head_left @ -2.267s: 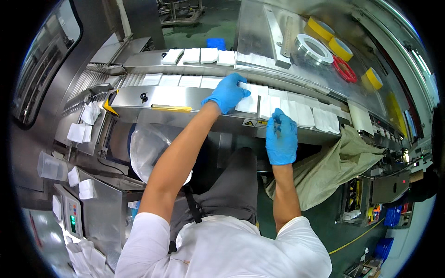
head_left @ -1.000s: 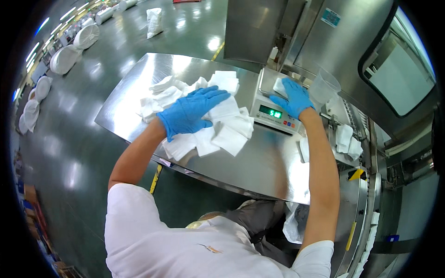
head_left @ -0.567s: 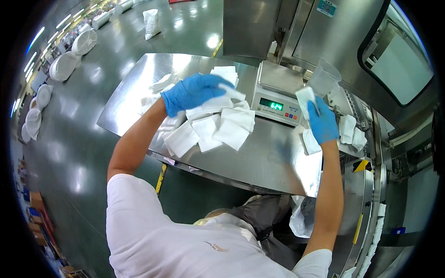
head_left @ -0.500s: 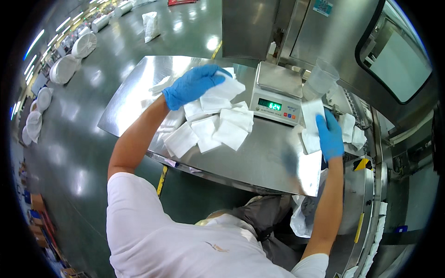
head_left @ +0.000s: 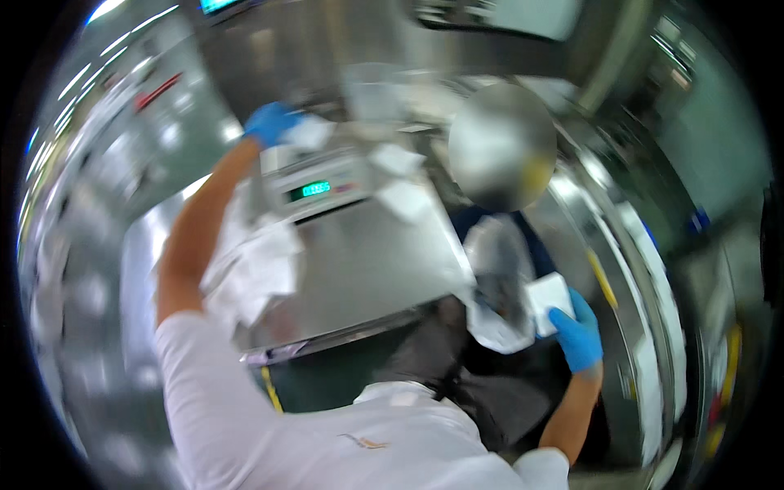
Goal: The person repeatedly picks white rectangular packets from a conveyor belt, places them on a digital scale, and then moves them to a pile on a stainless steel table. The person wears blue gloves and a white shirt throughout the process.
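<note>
Blurrily, left hand (head_left: 271,122) gripping white packet (head_left: 310,131) over scale (head_left: 314,184), right hand (head_left: 576,333) holding another (white) (head_left: 545,300).

Since half a second ago the left hand (head_left: 271,122) has lifted a white packet (head_left: 310,131) from the table's pile onto the scale (head_left: 314,184), while the right hand (head_left: 578,335) has carried its white packet (head_left: 545,298) down past the table's right edge.

A scale (head_left: 314,184) stands at the back of the counter (head_left: 367,269). The left hand (head_left: 271,122) lies at the scale's rear left, on a pouch (head_left: 310,131). A heap of pouches (head_left: 253,265) lies on the counter's left part. The right hand (head_left: 576,335) holds a packet (head_left: 545,298) right of the counter.
</note>
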Action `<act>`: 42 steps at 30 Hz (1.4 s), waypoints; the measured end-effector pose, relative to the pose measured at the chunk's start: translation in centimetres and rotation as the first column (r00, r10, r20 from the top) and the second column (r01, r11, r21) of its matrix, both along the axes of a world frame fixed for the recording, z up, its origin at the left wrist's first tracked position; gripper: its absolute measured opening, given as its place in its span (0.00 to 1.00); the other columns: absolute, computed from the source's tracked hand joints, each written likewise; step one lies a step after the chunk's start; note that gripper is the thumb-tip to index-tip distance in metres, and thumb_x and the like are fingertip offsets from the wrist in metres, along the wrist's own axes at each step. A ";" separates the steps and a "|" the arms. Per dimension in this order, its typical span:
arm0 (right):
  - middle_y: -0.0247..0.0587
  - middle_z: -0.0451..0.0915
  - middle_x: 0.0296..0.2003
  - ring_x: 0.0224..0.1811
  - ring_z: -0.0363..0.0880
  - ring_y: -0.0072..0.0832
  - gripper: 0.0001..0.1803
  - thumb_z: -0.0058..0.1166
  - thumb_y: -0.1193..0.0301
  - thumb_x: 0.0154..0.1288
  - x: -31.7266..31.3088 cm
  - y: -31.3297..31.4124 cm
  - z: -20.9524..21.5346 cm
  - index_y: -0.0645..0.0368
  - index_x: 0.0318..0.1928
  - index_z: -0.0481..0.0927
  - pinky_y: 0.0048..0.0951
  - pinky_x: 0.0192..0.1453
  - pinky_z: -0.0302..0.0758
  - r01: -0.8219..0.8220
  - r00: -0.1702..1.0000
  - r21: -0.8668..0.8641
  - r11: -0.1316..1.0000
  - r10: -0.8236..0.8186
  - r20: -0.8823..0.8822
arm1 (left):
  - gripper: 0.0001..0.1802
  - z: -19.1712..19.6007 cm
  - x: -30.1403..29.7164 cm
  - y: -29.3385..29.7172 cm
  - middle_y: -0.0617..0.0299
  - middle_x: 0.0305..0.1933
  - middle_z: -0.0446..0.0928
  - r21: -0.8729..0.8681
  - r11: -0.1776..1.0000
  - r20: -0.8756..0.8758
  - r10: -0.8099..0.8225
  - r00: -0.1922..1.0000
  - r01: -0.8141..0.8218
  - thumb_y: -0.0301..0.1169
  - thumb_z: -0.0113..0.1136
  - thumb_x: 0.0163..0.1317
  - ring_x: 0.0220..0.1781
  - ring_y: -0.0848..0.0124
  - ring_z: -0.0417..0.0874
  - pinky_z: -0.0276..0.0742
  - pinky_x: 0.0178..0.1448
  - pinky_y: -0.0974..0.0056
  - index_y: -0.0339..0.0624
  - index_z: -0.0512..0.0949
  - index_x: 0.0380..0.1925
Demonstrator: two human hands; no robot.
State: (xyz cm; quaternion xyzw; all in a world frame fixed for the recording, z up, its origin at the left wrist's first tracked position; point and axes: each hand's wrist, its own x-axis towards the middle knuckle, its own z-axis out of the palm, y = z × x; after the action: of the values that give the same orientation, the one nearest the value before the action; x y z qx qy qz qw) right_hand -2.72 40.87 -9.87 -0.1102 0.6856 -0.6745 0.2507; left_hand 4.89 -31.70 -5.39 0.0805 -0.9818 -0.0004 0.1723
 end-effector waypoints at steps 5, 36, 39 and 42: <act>0.37 0.82 0.55 0.53 0.81 0.27 0.34 0.69 0.73 0.61 -1.8 5.7 1.7 0.61 0.68 0.74 0.31 0.57 0.79 0.174 0.970 0.232 0.957 -0.125 -0.210 | 0.24 -0.4 3.2 -2.4 0.42 0.37 0.81 0.363 0.892 -0.144 0.339 0.929 -0.269 0.47 0.69 0.59 0.40 0.48 0.82 0.76 0.47 0.50 0.33 0.80 0.37; 0.63 0.82 0.50 0.54 0.80 0.59 0.18 0.52 0.62 0.66 -38.9 -1.7 -3.2 0.60 0.48 0.84 0.50 0.60 0.76 0.648 0.633 0.542 0.536 0.017 -0.774 | 0.25 2.9 12.2 0.9 0.58 0.56 0.78 0.449 0.878 -0.104 0.239 0.965 -0.169 0.29 0.69 0.63 0.57 0.67 0.78 0.75 0.62 0.62 0.40 0.76 0.60; 0.55 0.86 0.46 0.49 0.84 0.45 0.19 0.59 0.61 0.63 -41.1 7.6 -6.0 0.61 0.49 0.83 0.43 0.57 0.76 0.639 0.537 0.389 0.664 -0.024 -0.843 | 0.27 1.4 7.9 -0.8 0.55 0.64 0.75 0.554 0.832 -0.118 0.095 0.989 -0.014 0.32 0.68 0.66 0.65 0.67 0.76 0.73 0.67 0.62 0.39 0.74 0.63; 0.42 0.84 0.48 0.48 0.80 0.31 0.19 0.54 0.68 0.73 -32.4 5.7 -3.6 0.63 0.60 0.79 0.33 0.56 0.76 0.492 0.685 0.489 0.720 0.025 -0.728 | 0.32 4.2 8.6 1.8 0.51 0.70 0.71 0.324 0.944 0.044 0.048 0.998 -0.060 0.38 0.66 0.67 0.70 0.58 0.73 0.68 0.74 0.56 0.43 0.70 0.69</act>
State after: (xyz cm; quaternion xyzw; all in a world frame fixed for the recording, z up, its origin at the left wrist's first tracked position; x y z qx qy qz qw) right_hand -35.14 46.60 -13.45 -0.1630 0.9254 -0.3282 -0.0965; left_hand 13.48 -29.92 -1.15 0.1348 -0.9686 -0.1562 0.1389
